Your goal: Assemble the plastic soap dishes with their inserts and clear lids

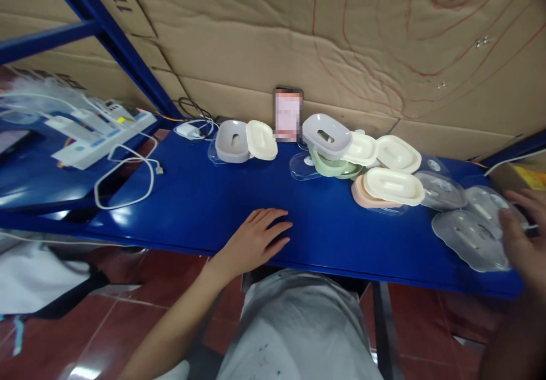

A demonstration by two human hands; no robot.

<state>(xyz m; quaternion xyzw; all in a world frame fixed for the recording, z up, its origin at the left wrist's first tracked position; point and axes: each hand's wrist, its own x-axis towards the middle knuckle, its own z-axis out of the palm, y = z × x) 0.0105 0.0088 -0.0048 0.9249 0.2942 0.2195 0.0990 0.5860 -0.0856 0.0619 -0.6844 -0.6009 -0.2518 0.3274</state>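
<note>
Our left hand (256,238) lies flat and palm down on the glossy blue tabletop (191,203), fingers spread and closed on nothing, probably just steadying us at the near edge. Our right hand (520,238) is blurred at the far right; its fingers reach over a loose pile of clear plastic lids (473,235), touching or nearly touching the top one, but we cannot tell whether they have pinched it. The lids are thin, cloudy and oval, and they overlap as if dropped there within easy reach.

Beyond the right hand's fingertips and toward the left sit stacked soap dishes: a cream tray on a pink base (390,189), then a grey dish tilted on a green one (328,147). Farther left, beyond the left hand, 1 grey dish (232,140) sits beside a cream insert (261,139). All are smooth, matte, round-cornered plastic.
</note>
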